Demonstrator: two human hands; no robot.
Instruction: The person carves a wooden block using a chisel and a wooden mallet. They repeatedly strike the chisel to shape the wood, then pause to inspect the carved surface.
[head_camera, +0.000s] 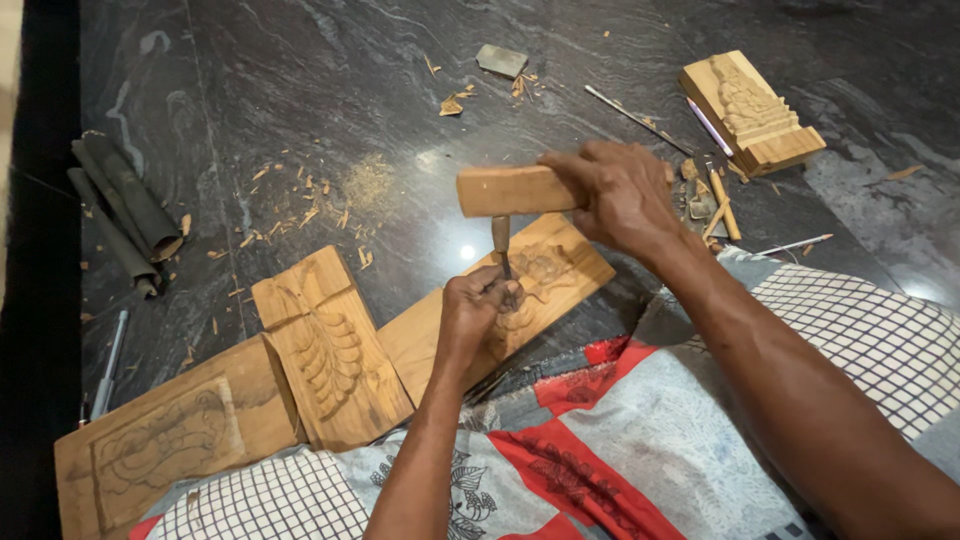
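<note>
Seated on the dark stone floor, my left hand clamps the chisel upright on the carved wooden panel while my right hand grips the wooden mallet just above it — an off-centre blow could skid the edge, gouging the relief or my fingers.

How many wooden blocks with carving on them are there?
4. One lies under the chisel held by the left hand, one sits beside it, one is bottom left, and one is top right. The person's lap may hide more.
</note>
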